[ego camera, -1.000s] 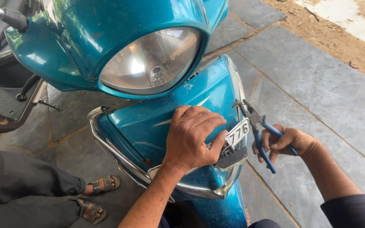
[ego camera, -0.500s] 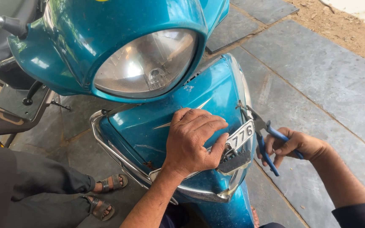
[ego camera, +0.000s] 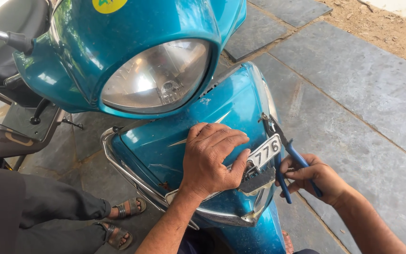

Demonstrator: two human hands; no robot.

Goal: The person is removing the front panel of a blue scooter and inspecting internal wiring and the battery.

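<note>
A person's left hand [ego camera: 212,157] lay spread, palm down, on the teal scooter's front mudguard [ego camera: 203,117], thumb beside the number plate [ego camera: 265,151] at its right edge. The right hand [ego camera: 316,178], the nearer one, was closed around blue-handled pliers [ego camera: 285,150], whose long axis ran up-left, tip meeting the plate's upper corner. Sandalled feet [ego camera: 121,221] showed lower left.

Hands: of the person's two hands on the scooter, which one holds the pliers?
The right hand grips the blue-handled pliers beside the number plate; the left hand lies flat on the teal mudguard, holding no tool.
</note>
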